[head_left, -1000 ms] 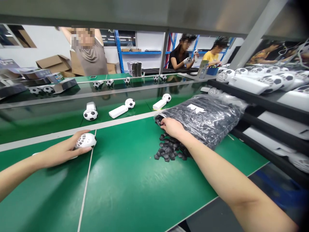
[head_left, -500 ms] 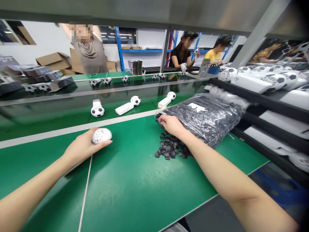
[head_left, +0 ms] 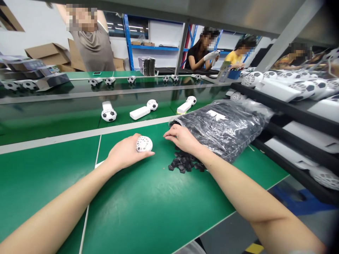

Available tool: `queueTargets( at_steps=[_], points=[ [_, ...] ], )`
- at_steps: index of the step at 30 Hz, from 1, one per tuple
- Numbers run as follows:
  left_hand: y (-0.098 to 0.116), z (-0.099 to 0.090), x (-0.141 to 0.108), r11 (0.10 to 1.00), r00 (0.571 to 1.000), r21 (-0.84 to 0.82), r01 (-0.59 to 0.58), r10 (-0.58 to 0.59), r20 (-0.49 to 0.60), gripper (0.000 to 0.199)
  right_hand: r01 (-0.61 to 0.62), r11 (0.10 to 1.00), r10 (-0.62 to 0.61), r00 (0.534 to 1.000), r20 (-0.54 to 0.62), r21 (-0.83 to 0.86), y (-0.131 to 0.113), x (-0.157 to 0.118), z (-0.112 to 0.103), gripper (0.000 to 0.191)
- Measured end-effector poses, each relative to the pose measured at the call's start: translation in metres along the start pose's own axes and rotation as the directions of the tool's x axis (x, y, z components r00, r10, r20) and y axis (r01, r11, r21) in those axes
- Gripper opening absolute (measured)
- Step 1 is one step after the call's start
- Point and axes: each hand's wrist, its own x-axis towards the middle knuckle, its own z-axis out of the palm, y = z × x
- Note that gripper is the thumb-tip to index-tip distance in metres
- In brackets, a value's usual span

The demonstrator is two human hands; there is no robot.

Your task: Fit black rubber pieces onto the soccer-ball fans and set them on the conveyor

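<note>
My left hand (head_left: pixel 123 151) is wrapped around a white handheld fan (head_left: pixel 144 144) with a football-shaped, openwork head. Its head faces up between my thumb and fingers, without black patches on the side that shows; the handle is mostly hidden under the hand. To the right, my right hand (head_left: pixel 182 138) has its thumb and fingertips pinched together, and I cannot make out what is between them. Just below that hand lies a loose heap of small black pentagonal pieces (head_left: pixel 182 163). They spill from the mouth of a clear plastic bag (head_left: pixel 222 127) filled with more of them.
Fans with black patches, one of them (head_left: pixel 108 112), lie on the green conveyor belt (head_left: pixel 53 123) beyond the bench. Black trays (head_left: pixel 299 109) of white fans are stacked at the right. Three co-workers, one in yellow (head_left: pixel 235 60), are across the line; another person is far right.
My left hand has carried the fan rightward, closer to my right hand. My right hand has drawn slightly left, away from the bag's mouth, fingertips pinched.
</note>
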Motion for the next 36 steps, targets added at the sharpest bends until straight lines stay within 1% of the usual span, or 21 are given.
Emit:
queueTargets(
  at_steps=[3, 6, 8, 11, 14, 16, 18, 20, 22, 25, 27, 30, 33, 36],
  points=[
    [-0.003, 0.001, 0.001, 0.997, 0.999, -0.068, -0.033, 0.034, 0.016, 0.08, 0.073, 0.993, -0.067, 0.995, -0.071, 0.088, -0.011, -0.003, 0.001, 0.013],
    [-0.006, 0.002, 0.002, 0.991, 0.998, -0.123, -0.059, 0.062, 0.018, 0.082, 0.06, 0.971, -0.035, 0.993, -0.111, 0.23, -0.024, -0.009, 0.002, 0.01],
    [-0.007, 0.003, 0.003, 0.988, 0.998, -0.142, -0.068, 0.068, -0.003, 0.082, 0.061, 0.957, -0.028, 0.993, -0.118, 0.285, -0.031, -0.012, 0.002, 0.008],
    [-0.006, 0.005, 0.003, 0.98, 0.996, -0.18, -0.086, 0.086, -0.007, 0.082, 0.129, 0.942, -0.101, 0.989, -0.104, 0.311, -0.039, -0.015, 0.005, 0.007],
    [-0.001, 0.006, 0.001, 0.969, 0.993, -0.224, -0.108, 0.114, 0.014, 0.081, 0.162, 0.93, -0.142, 0.986, -0.085, 0.33, -0.045, -0.018, 0.009, 0.011],
    [0.002, 0.007, 0.0, 0.963, 0.991, -0.241, -0.123, 0.131, 0.017, 0.08, 0.19, 0.934, -0.177, 0.982, -0.069, 0.302, -0.049, -0.02, 0.012, 0.009],
    [0.004, 0.008, -0.001, 0.961, 0.99, -0.243, -0.135, 0.143, 0.013, 0.08, 0.242, 0.933, -0.24, 0.97, -0.042, 0.265, -0.052, -0.021, 0.013, 0.005],
    [0.005, 0.009, -0.001, 0.96, 0.988, -0.237, -0.146, 0.152, 0.008, 0.081, 0.281, 0.925, -0.282, 0.959, -0.033, 0.255, -0.055, -0.023, 0.015, 0.005],
    [0.004, 0.01, -0.002, 0.961, 0.986, -0.225, -0.163, 0.169, 0.01, 0.084, 0.264, 0.92, -0.259, 0.964, -0.057, 0.289, -0.056, -0.024, 0.018, 0.003],
    [0.003, 0.01, -0.002, 0.964, 0.982, -0.194, -0.181, 0.187, 0.013, 0.09, 0.183, 0.902, -0.156, 0.983, -0.101, 0.39, -0.055, -0.025, 0.023, 0.004],
    [0.003, 0.009, -0.002, 0.966, 0.982, -0.179, -0.184, 0.19, 0.02, 0.088, 0.156, 0.887, -0.123, 0.987, -0.104, 0.434, -0.054, -0.025, 0.026, 0.006],
    [0.005, 0.007, -0.004, 0.968, 0.98, -0.165, -0.191, 0.199, 0.031, 0.083, 0.128, 0.886, -0.096, 0.991, -0.093, 0.445, -0.053, -0.024, 0.027, 0.009],
    [0.006, 0.006, -0.005, 0.972, 0.979, -0.135, -0.193, 0.199, 0.036, 0.081, 0.083, 0.888, -0.064, 0.996, -0.057, 0.453, -0.051, -0.022, 0.025, 0.012],
    [0.005, 0.005, -0.006, 0.975, 0.979, -0.105, -0.194, 0.2, 0.047, 0.082, 0.078, 0.879, -0.068, 0.997, -0.037, 0.47, -0.048, -0.022, 0.023, 0.015]
  ],
)
